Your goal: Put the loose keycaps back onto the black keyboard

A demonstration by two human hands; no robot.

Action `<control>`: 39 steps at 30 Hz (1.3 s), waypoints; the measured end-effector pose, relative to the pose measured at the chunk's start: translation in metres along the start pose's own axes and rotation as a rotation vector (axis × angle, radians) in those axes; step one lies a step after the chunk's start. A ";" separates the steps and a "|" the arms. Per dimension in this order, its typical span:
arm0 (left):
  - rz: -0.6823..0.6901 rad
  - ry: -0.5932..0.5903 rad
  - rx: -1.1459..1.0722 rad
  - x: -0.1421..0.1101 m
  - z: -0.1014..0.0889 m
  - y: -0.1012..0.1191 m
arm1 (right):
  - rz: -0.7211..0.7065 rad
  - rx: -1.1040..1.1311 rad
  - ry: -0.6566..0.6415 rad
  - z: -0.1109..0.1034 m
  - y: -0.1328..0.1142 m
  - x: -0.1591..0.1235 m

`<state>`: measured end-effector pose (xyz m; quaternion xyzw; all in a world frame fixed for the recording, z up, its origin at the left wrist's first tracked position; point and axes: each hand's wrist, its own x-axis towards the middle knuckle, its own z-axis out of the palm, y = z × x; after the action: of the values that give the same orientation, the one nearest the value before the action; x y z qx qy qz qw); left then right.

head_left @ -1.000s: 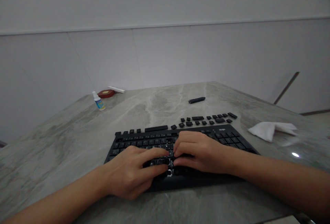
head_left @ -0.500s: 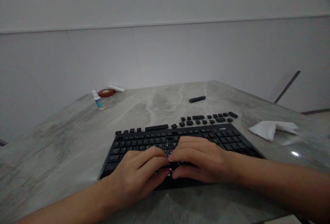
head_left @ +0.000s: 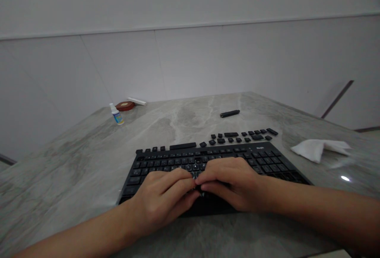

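A black keyboard (head_left: pixel 166 162) lies on the table, with some keycaps off near its middle, where pale key seats show. Over its lower middle, my left hand (head_left: pixel 166 196) has its thumb and fingers drawn together. My right hand (head_left: pixel 231 183) meets it fingertip to fingertip, its thumb and index finger closed over the same spot. Whatever the fingertips hold there is too small or hidden to make out. Behind the keyboard lie several loose keycaps (head_left: pixel 221 141) and a long space-bar key (head_left: pixel 183 146).
A dark pen-like tool (head_left: pixel 230 113) rests further back. On the right is a crumpled white cloth (head_left: pixel 314 149). A small spray bottle (head_left: pixel 116 115) stands at the back left beside a reddish-brown case (head_left: pixel 125 106) and a white strip (head_left: pixel 137 101). A pale edge (head_left: pixel 332 254) shows at bottom right.
My right thumb has come up closer to its index finger, and both hands' fingertips are nearer together. The whole view has shifted slightly; the table things lie as before.
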<state>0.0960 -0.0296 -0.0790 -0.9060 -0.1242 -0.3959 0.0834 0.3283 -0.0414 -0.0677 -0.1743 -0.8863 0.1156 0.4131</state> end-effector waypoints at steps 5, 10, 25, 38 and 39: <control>-0.020 0.011 0.005 -0.001 0.000 0.000 | -0.048 0.033 -0.030 -0.003 -0.001 -0.001; -0.019 0.008 -0.005 0.000 -0.001 0.001 | -0.049 0.040 -0.050 -0.003 0.001 -0.002; 0.018 -0.020 -0.007 0.000 -0.002 -0.001 | -0.047 0.025 0.034 0.003 0.005 -0.001; -0.254 -0.103 -0.585 0.011 -0.005 0.008 | -0.131 0.017 0.163 0.011 0.005 0.000; -0.280 -0.111 -0.609 0.012 -0.005 0.007 | -0.142 0.014 0.152 0.010 0.006 -0.001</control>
<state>0.1023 -0.0354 -0.0671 -0.8837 -0.1278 -0.3725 -0.2530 0.3219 -0.0373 -0.0769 -0.1164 -0.8617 0.0789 0.4875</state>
